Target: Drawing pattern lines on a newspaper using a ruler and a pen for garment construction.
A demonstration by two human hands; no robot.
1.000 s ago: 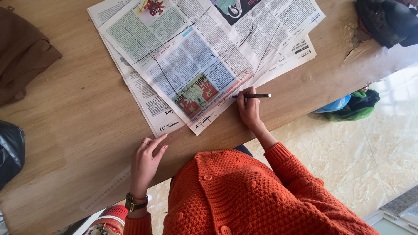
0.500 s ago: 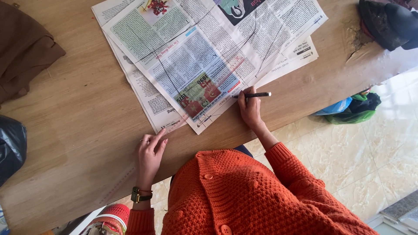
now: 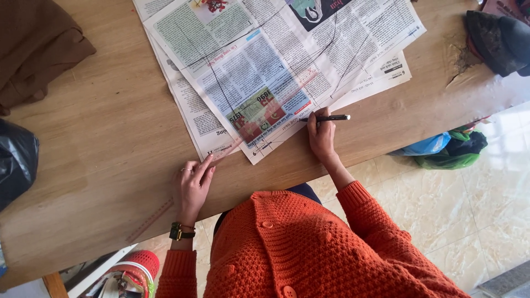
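Your right hand (image 3: 322,138) is clamped on the pen (image 3: 326,117), its tip at the lower edge of the newspaper (image 3: 276,66) in the upper middle of the frame. Your left hand (image 3: 193,185), fingers loosely apart, presses a clear ruler (image 3: 221,157) against the desk (image 3: 110,138). Judging by the drawn lines, hold the ruler flat and firm, and run the pen steadily along its edge so the paper does not shift.

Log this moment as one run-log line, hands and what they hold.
left hand: pressing clear ruler | right hand: holding black pen | surface: newspaper on wooden table
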